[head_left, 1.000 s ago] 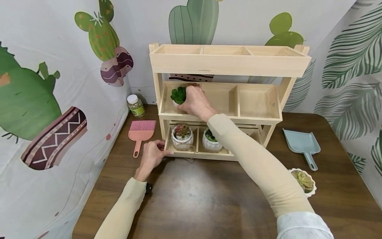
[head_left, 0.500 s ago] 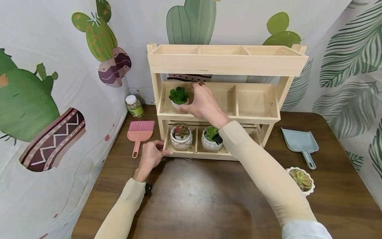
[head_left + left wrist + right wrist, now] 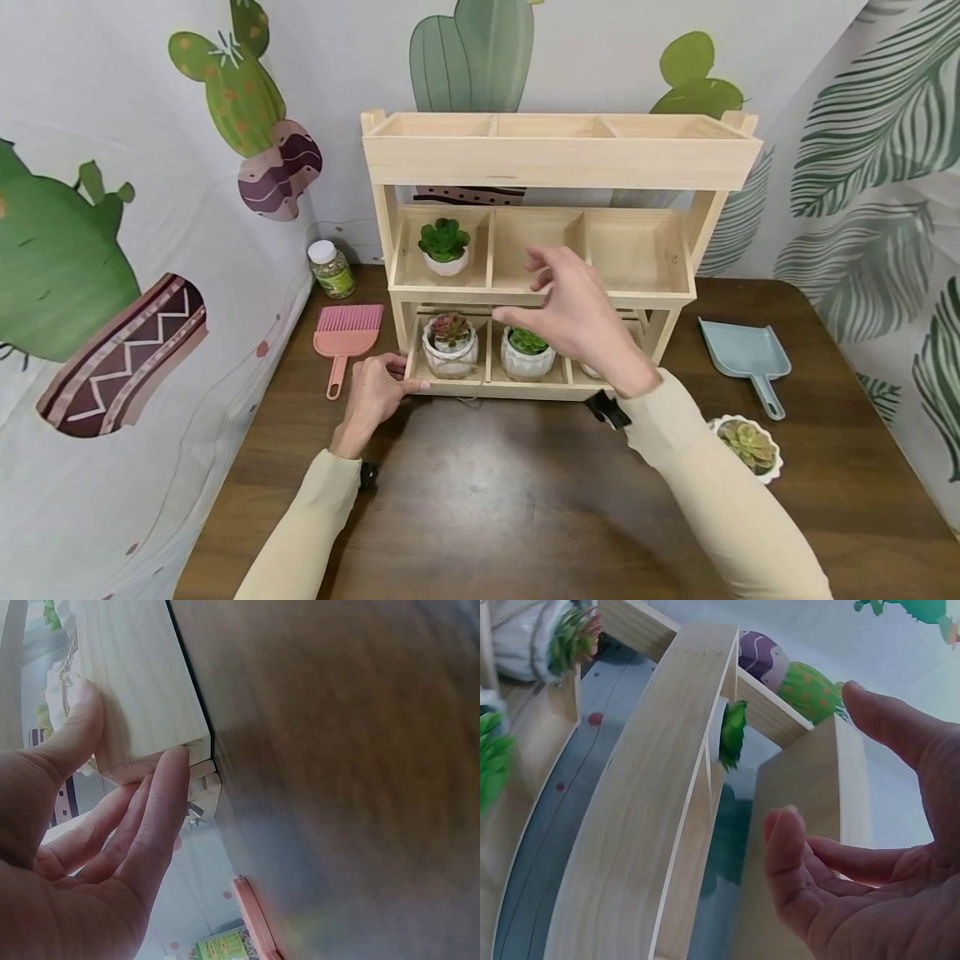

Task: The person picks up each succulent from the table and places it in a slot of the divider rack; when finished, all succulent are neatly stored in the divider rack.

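Note:
A three-tier wooden plant shelf [image 3: 558,163] stands on the table. My left hand [image 3: 375,390] grips the left front corner of its bottom tier; in the left wrist view the thumb lies on the front board and the fingers on its end. My right hand [image 3: 581,312] is in the air before the shelf, fingers loosely bent, holding nothing. A dark green succulent [image 3: 444,239] in a small white pot sits in the middle tier's left compartment. Below it are a reddish succulent [image 3: 451,343] and a bright green succulent [image 3: 528,352], both in white pots. Behind my right wrist, another pot [image 3: 590,371] is mostly hidden.
A pink brush [image 3: 347,337] and a lidded jar [image 3: 332,268] are left of the shelf. On the right lie a blue dustpan [image 3: 746,354] and a potted pale succulent [image 3: 746,446]. Printed fabric walls close off the back and sides of the brown table [image 3: 480,517].
My right hand has let go of the dark green potted succulent and drawn back to the right and down. The left hand stays on the shelf corner.

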The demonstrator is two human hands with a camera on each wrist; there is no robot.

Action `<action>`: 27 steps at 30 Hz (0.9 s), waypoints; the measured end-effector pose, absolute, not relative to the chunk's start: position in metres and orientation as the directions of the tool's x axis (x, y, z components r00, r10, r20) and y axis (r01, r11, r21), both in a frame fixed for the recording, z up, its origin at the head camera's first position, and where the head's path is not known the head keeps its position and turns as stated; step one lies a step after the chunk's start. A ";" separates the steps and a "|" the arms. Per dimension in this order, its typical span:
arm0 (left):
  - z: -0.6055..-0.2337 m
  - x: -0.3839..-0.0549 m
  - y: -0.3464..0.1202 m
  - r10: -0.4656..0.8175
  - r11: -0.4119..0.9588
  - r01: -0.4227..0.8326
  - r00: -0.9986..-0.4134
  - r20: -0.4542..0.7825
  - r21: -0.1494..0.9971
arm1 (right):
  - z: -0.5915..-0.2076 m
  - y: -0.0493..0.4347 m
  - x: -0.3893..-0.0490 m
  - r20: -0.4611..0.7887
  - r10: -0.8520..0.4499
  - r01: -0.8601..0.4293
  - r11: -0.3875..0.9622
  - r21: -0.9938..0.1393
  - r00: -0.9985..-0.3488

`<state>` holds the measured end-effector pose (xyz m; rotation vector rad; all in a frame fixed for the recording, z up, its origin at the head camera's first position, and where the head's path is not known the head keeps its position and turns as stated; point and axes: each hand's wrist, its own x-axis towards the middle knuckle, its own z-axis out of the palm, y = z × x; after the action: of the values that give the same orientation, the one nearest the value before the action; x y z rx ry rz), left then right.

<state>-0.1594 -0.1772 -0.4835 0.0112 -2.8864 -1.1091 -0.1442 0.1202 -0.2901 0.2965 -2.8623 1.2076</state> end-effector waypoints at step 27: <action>-0.486 -0.161 -0.177 -0.033 0.746 -0.004 -0.999 0.030 0.666 | -0.367 0.286 -0.010 0.239 0.140 -0.019 0.827 -0.562 -0.961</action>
<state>-0.1612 -0.1768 -0.4860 0.0305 -2.8979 -1.1052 -0.0102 0.2857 -0.3666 -0.0929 -2.7395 0.8465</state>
